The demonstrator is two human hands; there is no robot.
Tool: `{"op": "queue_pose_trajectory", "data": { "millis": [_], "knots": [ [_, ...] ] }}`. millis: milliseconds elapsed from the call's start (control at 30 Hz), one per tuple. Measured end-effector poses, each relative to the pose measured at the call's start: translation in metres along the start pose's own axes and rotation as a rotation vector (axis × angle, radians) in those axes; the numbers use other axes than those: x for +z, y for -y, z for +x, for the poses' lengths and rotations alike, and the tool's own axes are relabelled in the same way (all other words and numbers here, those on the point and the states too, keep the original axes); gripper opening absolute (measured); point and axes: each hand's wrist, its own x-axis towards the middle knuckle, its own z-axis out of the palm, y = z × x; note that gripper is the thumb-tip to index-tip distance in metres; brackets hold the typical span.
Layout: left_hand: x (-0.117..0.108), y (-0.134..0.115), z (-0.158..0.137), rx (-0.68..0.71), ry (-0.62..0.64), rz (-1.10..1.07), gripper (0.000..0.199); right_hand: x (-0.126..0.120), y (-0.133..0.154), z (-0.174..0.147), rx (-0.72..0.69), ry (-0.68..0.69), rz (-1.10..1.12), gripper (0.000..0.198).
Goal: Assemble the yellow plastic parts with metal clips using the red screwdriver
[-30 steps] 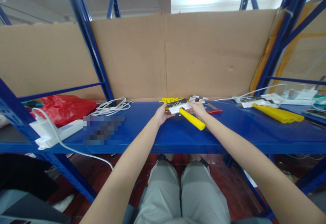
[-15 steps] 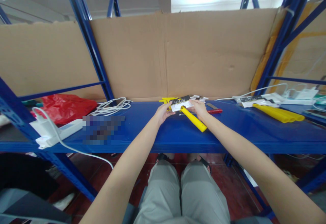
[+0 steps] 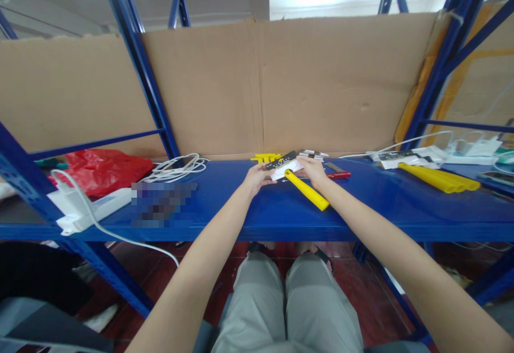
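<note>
1. Handle (image 3: 307, 190) has swung since the earlier frames: its free end now sits farther right and nearer the bench's (image 3: 212, 187) front edge. Card (image 3: 280, 171) is tilted more. Left hand (image 3: 257, 178) and right hand (image 3: 313, 171) hardly shift on my feed.
2. Grip: left fingers are closed on the card's left end; right thumb and fingers pinch its right end.
3. Location: card and handle are between the hands, mid-bench. I cannot tell whether either touches the surface.
4. Placement: I judge the two-ended hold steadies the card. Neither hand visibly grips the handle, which slants toward the person. Yellow pieces (image 3: 267, 157) and a black-and-white stack (image 3: 313, 154) lie just behind, probably for short reach; other handles (image 3: 437, 179) lie well right, likely kept apart.
5. Count: one card, one handle held; three handles at right, by my count; one red tool (image 3: 339, 175); one red bag (image 3: 108, 171); one cable coil (image 3: 176, 168). Yellow pieces and stack: several each, too small to count.
</note>
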Motion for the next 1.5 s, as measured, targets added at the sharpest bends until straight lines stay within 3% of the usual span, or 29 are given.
{"op": "queue_pose_trajectory", "data": {
  "millis": [133, 267, 400, 667, 1000, 1267, 1500],
  "knots": [
    [0.000, -0.001, 0.000, -0.007, -0.111, -0.018, 0.035, -0.002, -0.007, 0.006, -0.166, 0.016, -0.324, 0.003],
    [0.001, -0.002, 0.000, 0.004, -0.206, -0.066, 0.033, -0.004, -0.011, 0.010, -0.385, -0.036, -0.655, 0.014],
    [0.001, -0.004, -0.002, 0.021, -0.247, -0.076, 0.029, -0.005, -0.009, 0.006, -0.407, 0.042, -0.809, 0.020],
    [0.004, -0.007, -0.005, 0.020, -0.262, -0.019, 0.023, -0.002, -0.006, 0.000, -0.472, 0.064, -0.861, 0.030],
    [0.008, -0.007, -0.010, 0.034, -0.279, 0.031, 0.022, -0.001, -0.009, -0.005, -0.442, 0.339, -0.837, 0.026],
    [0.005, -0.009, -0.008, 0.050, -0.339, 0.008, 0.025, 0.004, -0.013, -0.001, -0.438, 0.313, -0.846, 0.030],
    [0.007, -0.009, -0.008, 0.032, -0.359, 0.019, 0.024, 0.002, -0.012, -0.003, -0.475, 0.382, -0.862, 0.033]
  ]
}}
